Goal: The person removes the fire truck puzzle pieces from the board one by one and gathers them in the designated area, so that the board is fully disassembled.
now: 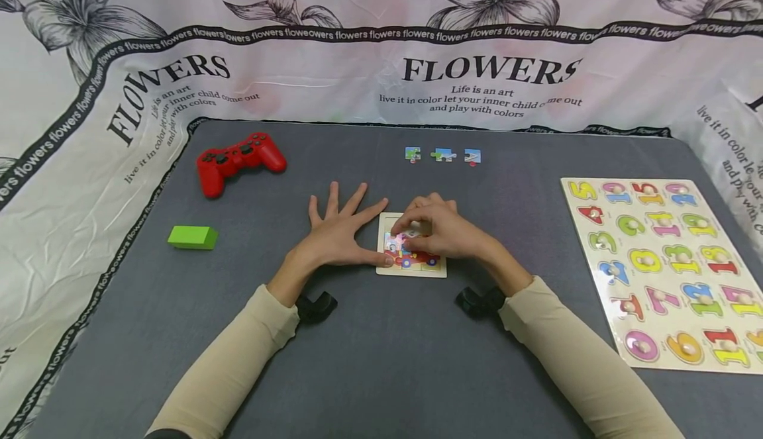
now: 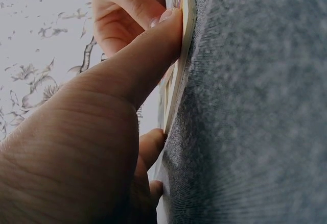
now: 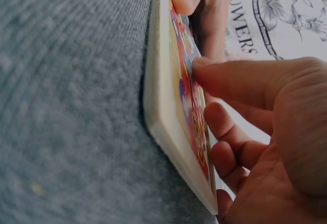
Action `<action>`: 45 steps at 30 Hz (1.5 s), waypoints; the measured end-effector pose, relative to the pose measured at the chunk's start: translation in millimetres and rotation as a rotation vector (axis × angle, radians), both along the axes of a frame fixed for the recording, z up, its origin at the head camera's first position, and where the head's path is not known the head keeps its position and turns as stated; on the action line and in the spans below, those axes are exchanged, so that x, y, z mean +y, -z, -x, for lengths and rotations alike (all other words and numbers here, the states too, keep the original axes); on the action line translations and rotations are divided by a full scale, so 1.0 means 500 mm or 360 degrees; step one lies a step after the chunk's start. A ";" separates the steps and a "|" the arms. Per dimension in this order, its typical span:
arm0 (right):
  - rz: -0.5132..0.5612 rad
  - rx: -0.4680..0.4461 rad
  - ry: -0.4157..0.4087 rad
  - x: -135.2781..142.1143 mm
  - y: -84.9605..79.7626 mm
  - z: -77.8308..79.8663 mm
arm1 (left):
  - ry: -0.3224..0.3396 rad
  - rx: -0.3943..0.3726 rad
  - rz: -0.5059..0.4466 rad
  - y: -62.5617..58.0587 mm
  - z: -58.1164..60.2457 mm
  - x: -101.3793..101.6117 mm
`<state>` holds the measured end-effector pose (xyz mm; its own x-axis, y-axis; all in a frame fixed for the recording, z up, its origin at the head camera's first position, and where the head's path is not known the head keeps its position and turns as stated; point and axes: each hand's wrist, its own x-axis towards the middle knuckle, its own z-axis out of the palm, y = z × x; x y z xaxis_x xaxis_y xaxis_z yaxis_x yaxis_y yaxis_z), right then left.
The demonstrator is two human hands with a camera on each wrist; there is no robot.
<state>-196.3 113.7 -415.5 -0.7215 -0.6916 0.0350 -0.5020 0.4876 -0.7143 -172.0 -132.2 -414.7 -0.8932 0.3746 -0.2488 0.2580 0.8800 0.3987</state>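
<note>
A small jigsaw puzzle board [image 1: 441, 271] with a pale wooden frame and a red vehicle picture lies flat on the grey cloth. My left hand [image 1: 335, 235] is spread beside it, fingers straight, its thumb pressing the board's lower left part. Over the upper part of the picture, my right hand [image 1: 438, 227] has its thumb and index finger bent around a puzzle piece [image 1: 410, 235] at the board's surface; the fingers partly hide it. In the right wrist view the thumb [image 3: 230, 78] touches the picture, with the other fingers curled at the board's far edge.
Three loose puzzle pieces [image 1: 444, 155] lie in a row beyond the board. A red game controller [image 1: 240, 161] and a green block [image 1: 193, 238] are on the left. To the right lies a large number board [image 1: 614, 270] with colourful numerals.
</note>
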 end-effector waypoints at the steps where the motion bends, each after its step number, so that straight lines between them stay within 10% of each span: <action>1: 0.0007 -0.0004 -0.0002 -0.001 0.000 0.000 | -0.0002 -0.0001 0.0001 0.000 0.000 0.000; 45: 0.0083 0.0143 -0.0053 -0.001 0.005 0.000 | 0.0016 0.0009 -0.0018 0.001 -0.003 -0.002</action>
<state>-196.2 113.5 -418.2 -0.6906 -0.7106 0.1349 -0.5803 0.4331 -0.6897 -170.7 -133.1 -415.0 -0.8907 0.3866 -0.2391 0.2694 0.8727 0.4072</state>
